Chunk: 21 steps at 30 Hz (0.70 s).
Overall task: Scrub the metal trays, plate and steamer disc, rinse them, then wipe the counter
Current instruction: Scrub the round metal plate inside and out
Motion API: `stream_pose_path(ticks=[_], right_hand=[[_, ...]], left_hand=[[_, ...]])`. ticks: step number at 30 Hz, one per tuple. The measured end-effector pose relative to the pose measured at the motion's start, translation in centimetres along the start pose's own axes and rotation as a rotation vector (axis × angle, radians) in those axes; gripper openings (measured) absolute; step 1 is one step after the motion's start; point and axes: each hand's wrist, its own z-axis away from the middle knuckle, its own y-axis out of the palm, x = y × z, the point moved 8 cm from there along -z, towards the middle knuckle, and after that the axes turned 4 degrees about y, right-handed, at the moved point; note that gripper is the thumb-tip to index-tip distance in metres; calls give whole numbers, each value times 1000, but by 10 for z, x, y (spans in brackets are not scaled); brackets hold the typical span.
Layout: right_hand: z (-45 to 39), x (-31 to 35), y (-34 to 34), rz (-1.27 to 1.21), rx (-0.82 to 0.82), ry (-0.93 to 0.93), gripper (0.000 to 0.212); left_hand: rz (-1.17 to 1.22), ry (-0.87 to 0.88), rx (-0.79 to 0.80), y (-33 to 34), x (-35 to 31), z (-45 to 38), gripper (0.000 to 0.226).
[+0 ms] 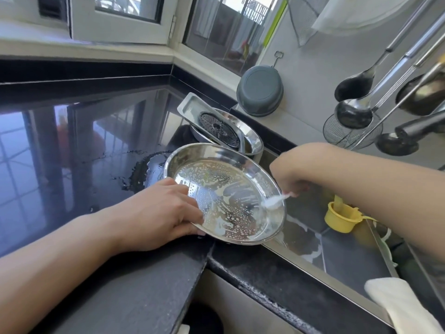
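Observation:
A round metal plate (pixel 231 179), streaked with white soap foam, is tilted over the edge between the black counter and the sink. My left hand (pixel 166 210) grips its near-left rim, thumb under and fingers inside. My right hand (pixel 289 174) holds a small foamy white scrubber (pixel 273 202) pressed against the plate's right inner edge. Behind the plate, a rectangular metal tray (pixel 192 109) and a dark perforated steamer disc (pixel 220 130) lean inside another round metal dish (pixel 255 141).
The black counter (pixel 84 141) at left carries a puddle of water (pixel 142 169). A yellow cup (pixel 342 216) sits in the sink (pixel 337 256). A grey bowl (pixel 260 90) leans on the wall; ladles and a wire skimmer (pixel 351 131) hang at right. A white cloth (pixel 404 307) lies on the sink's near edge.

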Motion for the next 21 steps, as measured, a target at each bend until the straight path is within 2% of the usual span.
stream_pose_path(ticks=[2, 4, 5, 7, 9, 11, 13, 14, 16, 18, 21], right_hand=[[6, -22, -17, -100, -262, 177, 20], [8, -23, -14, -167, -342, 221, 20], [6, -18, -9, -176, -315, 201, 17], [6, -6, 7, -175, -104, 89, 12], [11, -9, 12, -298, 51, 22, 22], [14, -21, 2, -268, -5, 68, 26], [14, -30, -4, -228, -197, 147, 17], [13, -28, -1, -252, -235, 171, 13], [15, -23, 9, -302, -238, 163, 11], [16, -21, 20, -370, -243, 161, 21], [26, -28, 36, -482, -273, 165, 23]], left_hand=[[-2, 4, -1, 0, -1, -1, 56], [-5, 7, -1, 0, -1, -1, 56], [-7, 6, -2, 0, -1, -1, 56], [-12, 12, 2, 0, 0, -2, 55], [-19, 16, -5, 1, 0, -1, 54], [-28, 19, -14, 0, 0, 0, 55], [-27, 14, -9, 1, 0, 0, 56], [-21, 5, -9, 1, -1, 0, 55], [-16, -18, -13, -1, -3, 1, 51], [-33, -37, -3, -6, -4, 3, 48], [20, -46, 20, -12, -8, 7, 42]])
